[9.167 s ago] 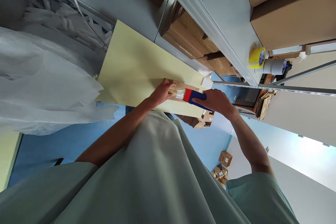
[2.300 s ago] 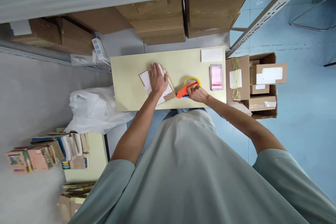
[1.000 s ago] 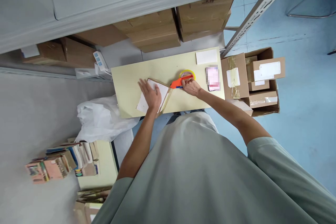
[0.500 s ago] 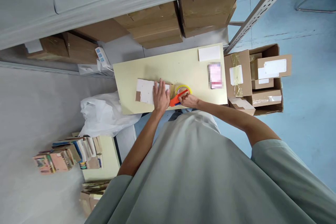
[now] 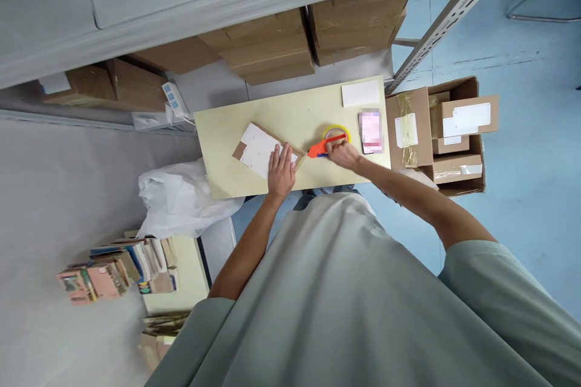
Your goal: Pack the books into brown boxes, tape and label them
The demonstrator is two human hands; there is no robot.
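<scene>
A cardboard box point(image 5: 238, 150) with a white label point(image 5: 258, 150) on top lies at an angle on the cream table point(image 5: 227, 127). My left hand point(image 5: 281, 172) rests flat on the box's right part, fingers stretched out. To the right of the box, my right hand point(image 5: 344, 153) is wrapped round an orange tape dispenser point(image 5: 318, 149) that carries a yellow-rimmed roll of tape. The dispenser's front end is close to the box's right corner; whether tape joins the two I cannot tell.
Right of the dispenser lie a pink card-like item point(image 5: 372, 127) and a white sheet point(image 5: 360, 94). An open carton point(image 5: 481, 157) of smaller boxes stands right of the table. A white plastic bag point(image 5: 181, 199) is at the left. Shelving with large boxes point(image 5: 272, 42) runs behind.
My right hand has moved right with the tape dispenser, away from the box. The box has turned so that its right end is nearer to me, with my left hand still on it.
</scene>
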